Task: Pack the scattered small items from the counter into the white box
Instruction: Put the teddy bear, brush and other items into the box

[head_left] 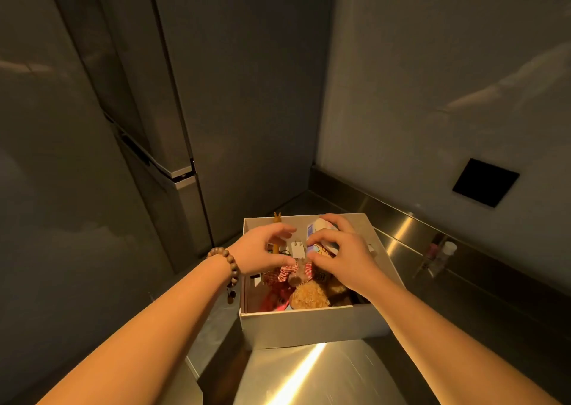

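The white box (309, 327) stands on the steel counter (324, 373), at its left end. Inside lie a brown plush toy (309, 295), a red-and-white striped cloth piece (285, 273), a white charger plug (297, 248) and a small pale printed carton (315, 228). A yellow figure (277, 217) pokes up at the far rim. My left hand (259, 247) hovers over the box's left half, fingers curled and apart, thumb close to the striped cloth. My right hand (343, 256) reaches into the far right part, fingers and thumb wrapped around the carton.
A tall grey fridge (173, 126) rises directly left of the box. A steel upstand (401, 219) runs behind the counter, with small bottles (445, 250) showing at the back right. A black square plate (485, 182) sits on the white wall.
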